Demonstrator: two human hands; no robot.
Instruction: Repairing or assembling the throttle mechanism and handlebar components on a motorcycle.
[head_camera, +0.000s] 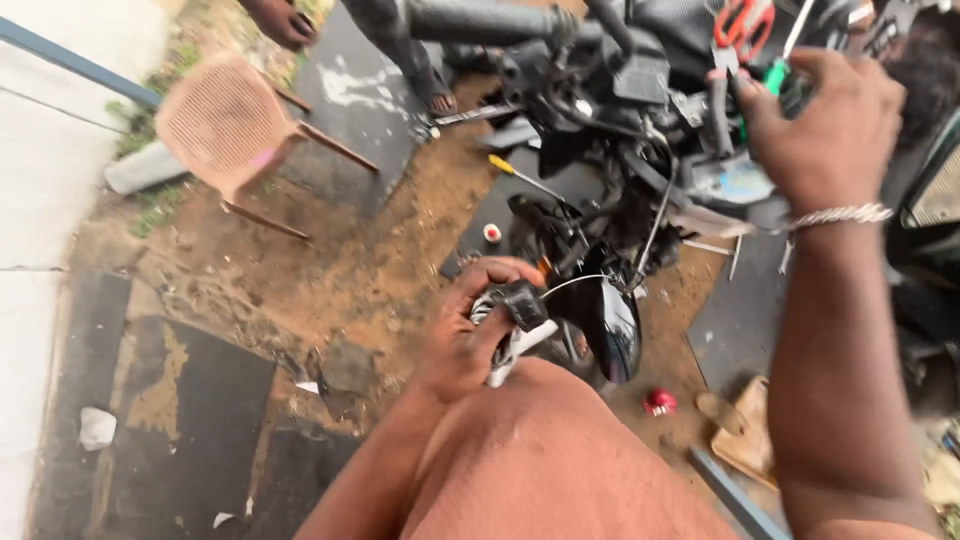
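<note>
My left hand grips a small black motorcycle part with a silver lever just above my knee; a thin cable runs from it toward the bike. My right hand is raised at the upper right, reaching into the motorcycle's handlebar area; its fingers curl around a green-handled tool among tools by red-handled pliers. A silver bracelet circles that wrist. The black front fender sits below the bike's front.
A yellow-handled screwdriver lies on a dark mat beside a small red-and-white cap. A red cap rests on the dirt. A tan plastic chair lies tipped at upper left. Another person's foot and hand show at the top.
</note>
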